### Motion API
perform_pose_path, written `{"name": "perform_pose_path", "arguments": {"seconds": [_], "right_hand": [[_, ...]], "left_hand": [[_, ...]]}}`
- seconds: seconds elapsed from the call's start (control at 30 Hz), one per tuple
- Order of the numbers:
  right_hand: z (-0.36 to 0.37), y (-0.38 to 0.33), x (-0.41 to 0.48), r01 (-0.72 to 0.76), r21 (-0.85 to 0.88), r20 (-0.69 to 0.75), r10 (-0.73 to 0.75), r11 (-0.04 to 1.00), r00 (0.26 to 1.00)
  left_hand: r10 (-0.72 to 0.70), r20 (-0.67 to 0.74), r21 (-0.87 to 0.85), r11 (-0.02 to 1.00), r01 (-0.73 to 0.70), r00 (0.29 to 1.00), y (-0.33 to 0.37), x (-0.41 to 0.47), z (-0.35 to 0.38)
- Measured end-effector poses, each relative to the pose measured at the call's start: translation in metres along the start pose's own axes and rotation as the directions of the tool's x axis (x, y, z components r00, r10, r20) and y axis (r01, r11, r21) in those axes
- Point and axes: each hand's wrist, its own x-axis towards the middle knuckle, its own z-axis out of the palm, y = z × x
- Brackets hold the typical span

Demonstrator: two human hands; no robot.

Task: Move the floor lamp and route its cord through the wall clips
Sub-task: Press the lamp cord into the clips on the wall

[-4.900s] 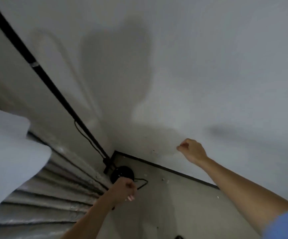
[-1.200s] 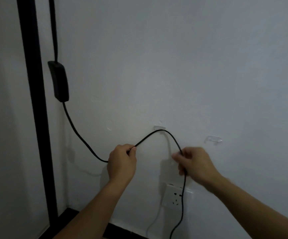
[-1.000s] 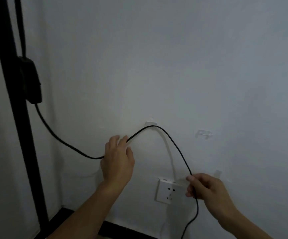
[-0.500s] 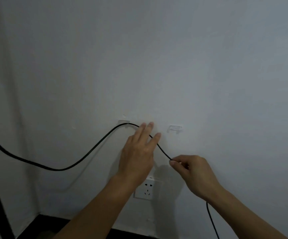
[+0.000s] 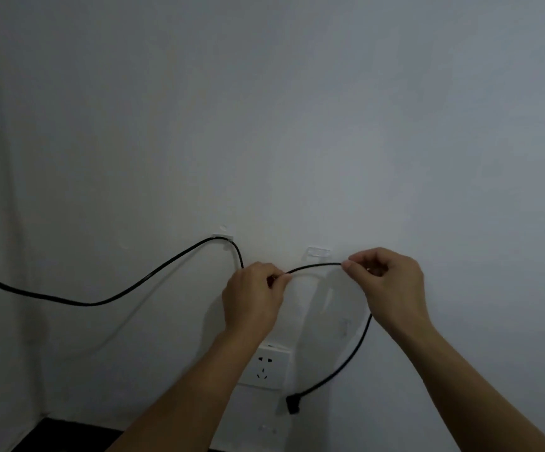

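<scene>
Left fingers: the thin black rubber cord [image 5: 153, 275] is pinched between thumb and forefinger of the left hand [image 5: 253, 300], the other fingers being curled in.
Right fingers: the same cord is pinched at the fingertips of the right hand [image 5: 391, 282], at 3 o'clock from the left hand.
Span between the hands: a short, slightly arched piece of cord is held nearly taut, just below the second clear plastic wall clip [image 5: 318, 252].
First clear plastic wall clip [image 5: 222, 238]: at 11 o'clock from the left hand; the cord is already passed through it.
Loose end: from the right hand the cord hangs down to the black plug [image 5: 293, 404], which is not inserted, at 4 o'clock from the white wall socket [image 5: 266, 367].
Floor lamp: it is not seen here.
Risk: if the span is lifted with too much pull, the cord could be dragged out of the first clip, or a clip could be torn from the white wall [image 5: 297, 109].
</scene>
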Motion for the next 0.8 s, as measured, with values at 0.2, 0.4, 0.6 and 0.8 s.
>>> {"name": "perform_pose_path", "arguments": {"seconds": [0.2, 0.4, 0.6, 0.8], "right_hand": [[0.015, -0.008, 0.021, 0.054, -0.057, -0.042, -0.056, 0.997, 0.998], [0.013, 0.014, 0.005, 0.019, -0.132, -0.012, -0.02, 0.991, 1.0], [0.003, 0.036, -0.019, -0.19, 0.083, 0.108, 0.18, 0.978, 0.978], [-0.009, 0.032, -0.012, -0.33, 0.274, 0.17, 0.292, 0.903, 0.941]], "left_hand": [[-0.191, 0.008, -0.029, 0.981, 0.191, 0.982, 0.01, 0.009, -0.001], [-0.153, -0.079, -0.07, 0.987, 0.147, 0.985, 0.01, 0.008, -0.002], [0.276, -0.22, 0.212, 0.95, -0.23, 0.936, -0.001, -0.013, -0.002], [-0.02, 0.292, -0.176, 0.982, 0.074, 0.956, -0.035, -0.073, 0.028]]}}
